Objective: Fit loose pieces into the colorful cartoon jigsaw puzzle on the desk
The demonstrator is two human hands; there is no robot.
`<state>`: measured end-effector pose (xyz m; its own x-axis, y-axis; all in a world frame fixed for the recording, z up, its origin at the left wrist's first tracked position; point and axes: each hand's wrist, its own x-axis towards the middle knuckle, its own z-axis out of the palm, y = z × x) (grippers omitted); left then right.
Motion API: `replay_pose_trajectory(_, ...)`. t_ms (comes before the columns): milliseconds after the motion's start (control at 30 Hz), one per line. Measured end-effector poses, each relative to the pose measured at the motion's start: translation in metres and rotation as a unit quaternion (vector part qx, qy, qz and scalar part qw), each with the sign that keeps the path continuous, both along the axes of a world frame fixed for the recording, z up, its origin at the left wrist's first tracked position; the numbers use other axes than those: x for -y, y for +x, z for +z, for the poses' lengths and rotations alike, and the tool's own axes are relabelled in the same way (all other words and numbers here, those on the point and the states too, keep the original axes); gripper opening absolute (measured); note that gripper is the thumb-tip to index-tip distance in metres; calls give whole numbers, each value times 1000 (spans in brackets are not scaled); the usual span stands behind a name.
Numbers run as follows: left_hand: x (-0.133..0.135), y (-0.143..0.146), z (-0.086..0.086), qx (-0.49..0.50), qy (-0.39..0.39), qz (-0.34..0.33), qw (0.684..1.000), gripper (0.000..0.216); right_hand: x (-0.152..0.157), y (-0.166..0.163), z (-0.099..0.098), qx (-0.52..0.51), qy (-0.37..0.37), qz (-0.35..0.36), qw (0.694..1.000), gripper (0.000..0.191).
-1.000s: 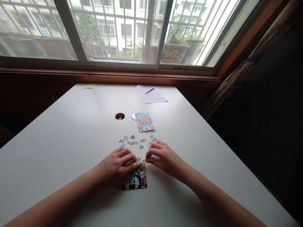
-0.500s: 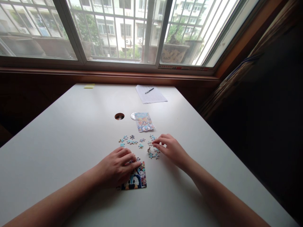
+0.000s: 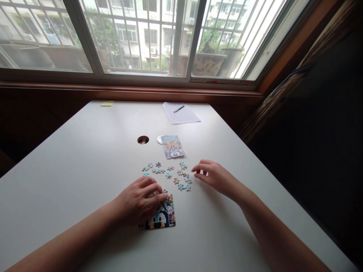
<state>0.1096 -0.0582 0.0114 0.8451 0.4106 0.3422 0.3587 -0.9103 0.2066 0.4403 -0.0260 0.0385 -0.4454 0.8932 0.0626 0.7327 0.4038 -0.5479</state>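
Note:
My left hand (image 3: 137, 203) lies on the upper left part of a small, partly assembled colourful puzzle (image 3: 162, 219). Its fingers are bent and pressed together, with the tips on the puzzle's top edge. Several loose puzzle pieces (image 3: 170, 173) lie scattered on the white table (image 3: 85, 162) just beyond it. My right hand (image 3: 216, 177) hovers low just to the right of those pieces. Its fingers are curled in a loose pinch, and whether anything is between them is hidden.
A printed picture card (image 3: 173, 146) lies beyond the pieces, with a round disc (image 3: 159, 139) and a cable hole (image 3: 143, 139) to its left. A sheet of paper (image 3: 183, 115) with a pen (image 3: 179, 108) and a yellow note (image 3: 107, 103) lie near the window sill. The table's right edge drops to a dark area.
My right hand left the puzzle's top corner, passed over the loose pieces and drew off to their right. Some loose pieces that it covered now show. My left hand stayed put.

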Motion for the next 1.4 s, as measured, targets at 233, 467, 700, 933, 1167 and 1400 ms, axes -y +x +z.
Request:
replay_pose_trajectory(233,-6,-8,-4,120,-33,61,990,39,0,-9,-10,-7,-6,19,1000,18)
replay_pose_trajectory(467,-15,-17,1,234,-65,151,958,27,1,-12,-11,-5,-16,28,999,13)
replay_pose_trajectory(700,-19,-21,2,260,-135,204,934,23,2,-17,-8,-6,-19,52,998,12)
replay_pose_trajectory(933,-21,-22,5,301,-213,246,897,23,2,-17,-14,-32,-8,65,997,14)
replay_pose_trajectory(1167,-24,-22,4,309,-235,270,881,23,4,-27,-24,-10,64,35,997,31)
replay_pose_trajectory(1400,-23,-21,5,299,-225,268,888,22,5,-30,-25,-1,65,40,997,21)
